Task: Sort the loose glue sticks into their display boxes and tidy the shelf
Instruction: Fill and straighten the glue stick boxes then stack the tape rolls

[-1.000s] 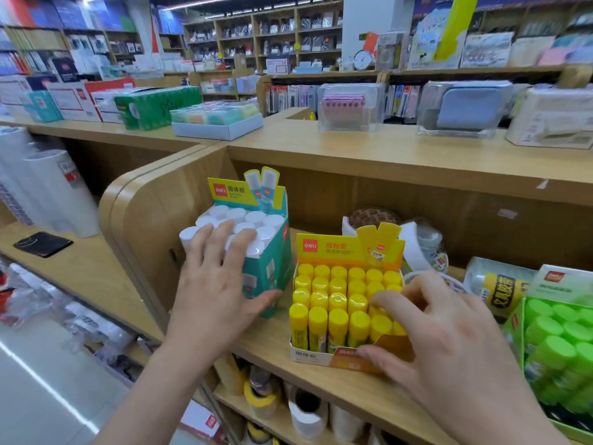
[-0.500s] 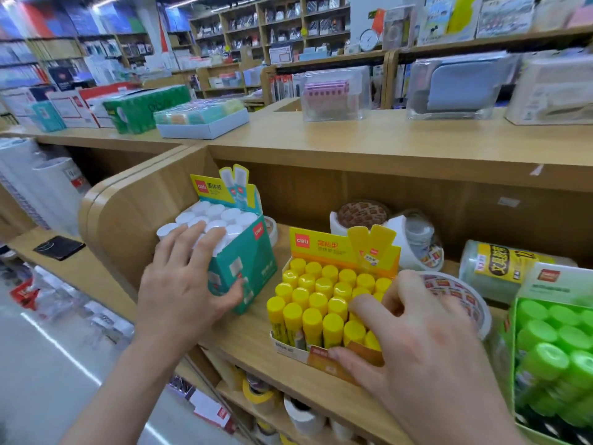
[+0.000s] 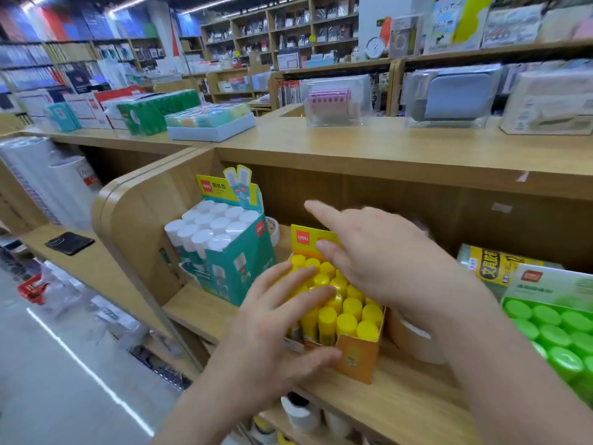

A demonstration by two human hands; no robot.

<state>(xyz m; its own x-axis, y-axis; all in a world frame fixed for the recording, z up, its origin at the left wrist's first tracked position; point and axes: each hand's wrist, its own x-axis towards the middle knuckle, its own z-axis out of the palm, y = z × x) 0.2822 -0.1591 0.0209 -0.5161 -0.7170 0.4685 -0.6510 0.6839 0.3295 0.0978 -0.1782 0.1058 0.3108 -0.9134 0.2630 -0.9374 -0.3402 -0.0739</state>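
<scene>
An orange display box (image 3: 356, 358) full of yellow-capped glue sticks (image 3: 346, 322) stands near the shelf's front edge. My left hand (image 3: 276, 322) rests on the box's left front corner, fingers spread over the caps and thumb against the front. Above the back of that box, my right hand (image 3: 382, 255) hovers with its fingers apart and index finger stretched out, holding nothing. To the left stands a teal box (image 3: 237, 261) of white-capped glue sticks (image 3: 208, 226), tilted. A green box (image 3: 552, 287) of green-capped sticks (image 3: 558, 335) is at the right.
A tape roll (image 3: 272, 229) lies behind the teal box and a large roll (image 3: 414, 338) right of the orange box. A yellow-labelled wrapped pack (image 3: 494, 261) lies further right. The shelf's curved side panel (image 3: 134, 216) closes the left end. More rolls (image 3: 298, 412) sit on the shelf below.
My left hand has left the teal box and moved right onto the yellow sticks' box. My right hand has lifted off that box's right side and risen over its back.
</scene>
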